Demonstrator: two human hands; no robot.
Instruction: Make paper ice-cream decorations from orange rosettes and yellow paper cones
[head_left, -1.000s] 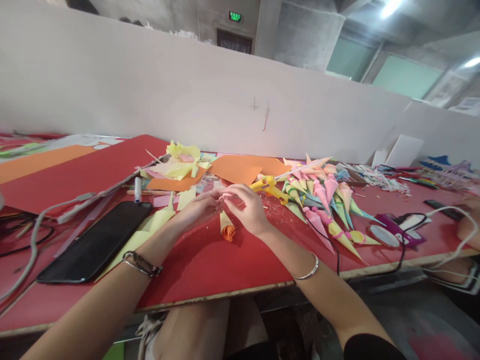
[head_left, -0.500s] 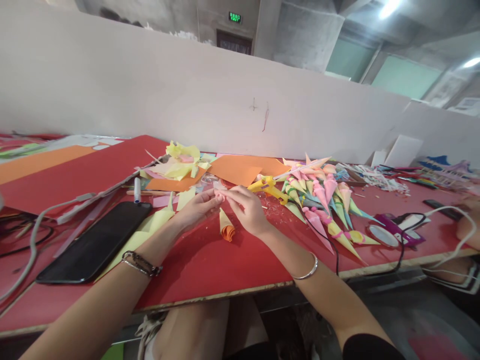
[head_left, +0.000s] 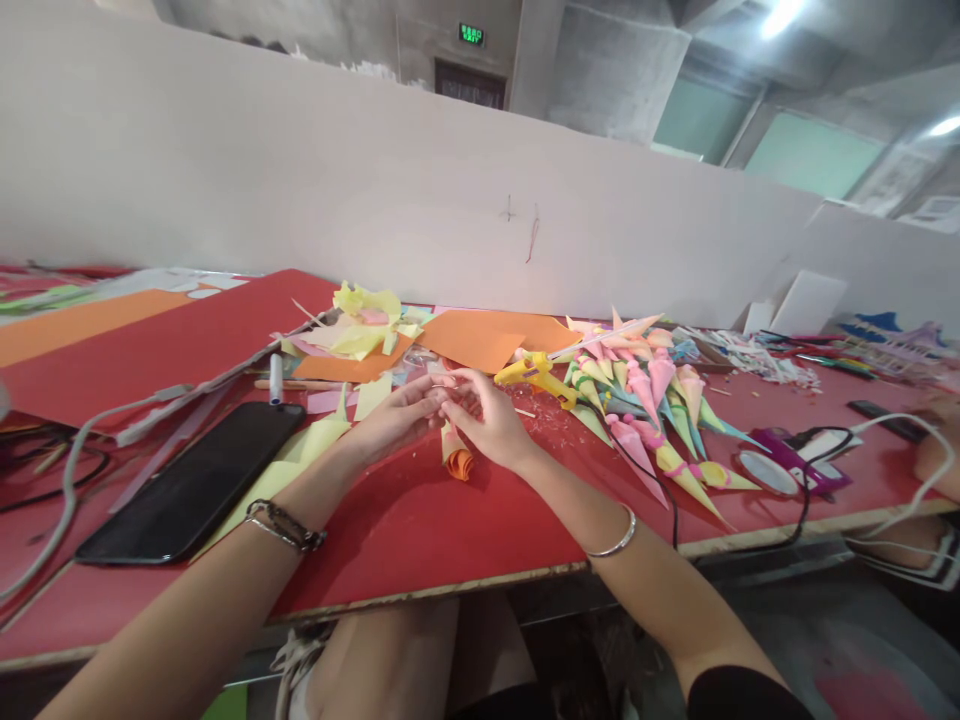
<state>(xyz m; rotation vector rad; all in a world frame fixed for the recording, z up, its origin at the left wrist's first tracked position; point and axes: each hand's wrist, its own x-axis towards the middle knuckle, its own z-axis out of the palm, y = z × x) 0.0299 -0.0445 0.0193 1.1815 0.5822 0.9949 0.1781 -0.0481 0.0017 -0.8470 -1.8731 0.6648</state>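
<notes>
Where left hand [head_left: 395, 420] meets right hand [head_left: 495, 425] (grip: can't tell), paper cone [head_left: 457, 462] just below

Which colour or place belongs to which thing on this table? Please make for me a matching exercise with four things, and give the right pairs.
1. Phone
2. Glue gun
3. Single cone
4. Marker

A. Orange at its wide end
B. Mostly white, at the phone's far end
C. Yellow, beside the pile of cones
D. Black, lying flat

Pairs: 1-D, 2-C, 3-A, 4-B
</notes>
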